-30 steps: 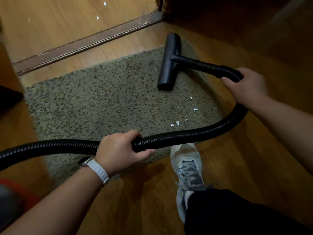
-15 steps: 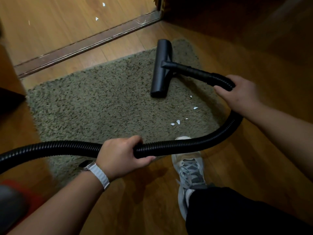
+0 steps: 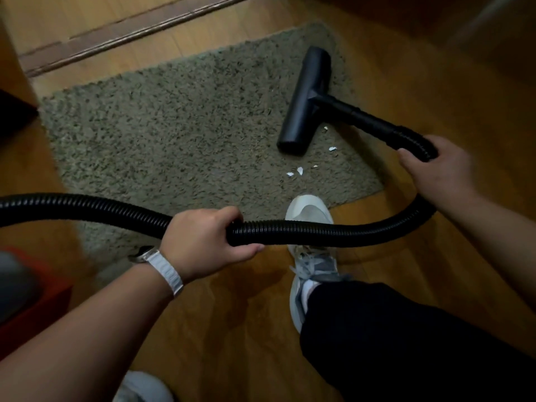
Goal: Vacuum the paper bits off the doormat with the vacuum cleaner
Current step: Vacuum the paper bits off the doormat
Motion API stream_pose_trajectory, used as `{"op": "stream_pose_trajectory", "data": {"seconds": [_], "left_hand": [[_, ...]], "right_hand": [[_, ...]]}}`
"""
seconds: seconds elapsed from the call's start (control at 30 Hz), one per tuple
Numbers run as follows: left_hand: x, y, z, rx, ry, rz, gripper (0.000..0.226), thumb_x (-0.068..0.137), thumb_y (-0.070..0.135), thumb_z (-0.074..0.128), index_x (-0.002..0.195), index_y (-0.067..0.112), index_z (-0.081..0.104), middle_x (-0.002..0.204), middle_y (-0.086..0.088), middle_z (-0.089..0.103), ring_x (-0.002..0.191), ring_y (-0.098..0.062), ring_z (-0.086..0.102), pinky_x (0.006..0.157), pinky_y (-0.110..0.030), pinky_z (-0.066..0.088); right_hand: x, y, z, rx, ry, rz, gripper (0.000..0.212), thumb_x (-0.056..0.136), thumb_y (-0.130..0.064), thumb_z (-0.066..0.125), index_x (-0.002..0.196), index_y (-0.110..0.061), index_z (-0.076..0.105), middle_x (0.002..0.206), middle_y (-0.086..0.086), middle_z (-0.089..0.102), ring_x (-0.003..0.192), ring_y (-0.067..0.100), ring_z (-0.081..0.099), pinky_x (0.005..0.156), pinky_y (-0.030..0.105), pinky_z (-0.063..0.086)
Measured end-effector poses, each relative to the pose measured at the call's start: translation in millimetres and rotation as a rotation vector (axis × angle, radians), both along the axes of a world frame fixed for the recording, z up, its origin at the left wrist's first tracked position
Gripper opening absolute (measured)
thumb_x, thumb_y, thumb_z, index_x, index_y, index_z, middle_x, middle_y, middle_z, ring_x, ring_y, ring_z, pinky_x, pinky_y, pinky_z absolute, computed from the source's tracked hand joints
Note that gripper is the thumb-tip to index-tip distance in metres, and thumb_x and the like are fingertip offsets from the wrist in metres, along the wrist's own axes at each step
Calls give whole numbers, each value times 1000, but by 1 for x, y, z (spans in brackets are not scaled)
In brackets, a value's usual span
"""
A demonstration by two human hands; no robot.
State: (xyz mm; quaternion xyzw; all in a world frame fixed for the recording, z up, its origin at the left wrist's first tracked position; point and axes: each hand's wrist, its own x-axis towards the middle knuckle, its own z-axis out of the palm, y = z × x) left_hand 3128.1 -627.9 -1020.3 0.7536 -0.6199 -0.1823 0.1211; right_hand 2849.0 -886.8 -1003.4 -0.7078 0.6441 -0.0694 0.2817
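Note:
A shaggy olive doormat (image 3: 174, 134) lies on the wooden floor. The black vacuum floor head (image 3: 304, 101) rests on the mat's right part. Several white paper bits (image 3: 299, 170) lie on the mat just below and beside the head. A black ribbed hose (image 3: 319, 232) runs from the left edge, loops to the right and up into the wand. My left hand (image 3: 203, 242) grips the hose in the middle. My right hand (image 3: 435, 169) grips the hose end behind the wand.
A door threshold strip (image 3: 116, 33) crosses the floor beyond the mat. A grey sneaker (image 3: 311, 256) stands with its toe on the mat's near edge, under the hose. A red and grey object (image 3: 26, 291) sits at the left edge.
The floor head has slid toward me over the mat, closer to the paper bits. Both hands keep their grip on the hose. The view has tilted down.

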Motion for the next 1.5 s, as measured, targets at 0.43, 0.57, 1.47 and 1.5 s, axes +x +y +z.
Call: {"op": "stream_pose_trajectory", "data": {"seconds": [0.43, 0.57, 1.47, 1.5], "left_hand": [[12, -29, 1, -1, -29, -79, 58, 68, 80, 50, 82, 26, 65, 59, 10, 62, 52, -16, 62, 42, -26, 48], [13, -24, -4, 12, -9, -71, 57, 69, 81, 49, 80, 27, 64, 56, 11, 59, 48, -14, 59, 40, -21, 41], [-5, -32, 0, -56, 21, -124, 57, 70, 79, 50, 80, 25, 66, 59, 8, 61, 51, -18, 62, 41, -26, 43], [-8, -33, 1, -65, 22, -132, 57, 70, 79, 51, 79, 25, 66, 59, 8, 62, 52, -19, 62, 42, -26, 43]], "right_hand": [[-27, 21, -10, 83, -121, -59, 14, 92, -36, 66, 104, -30, 60, 83, -15, 57, 71, 0, 53, 58, 22, 40], [-8, -9, -11, 146, 25, 38, 24, 91, -41, 66, 102, -23, 56, 84, -7, 56, 71, 8, 53, 56, 26, 40], [-63, 1, 26, 80, 221, 192, 28, 88, -34, 69, 115, -31, 61, 85, -7, 60, 73, 10, 57, 61, 30, 46], [-70, 3, 29, 80, 230, 158, 27, 88, -34, 69, 113, -31, 61, 86, -6, 60, 75, 13, 57, 65, 32, 47]]}}
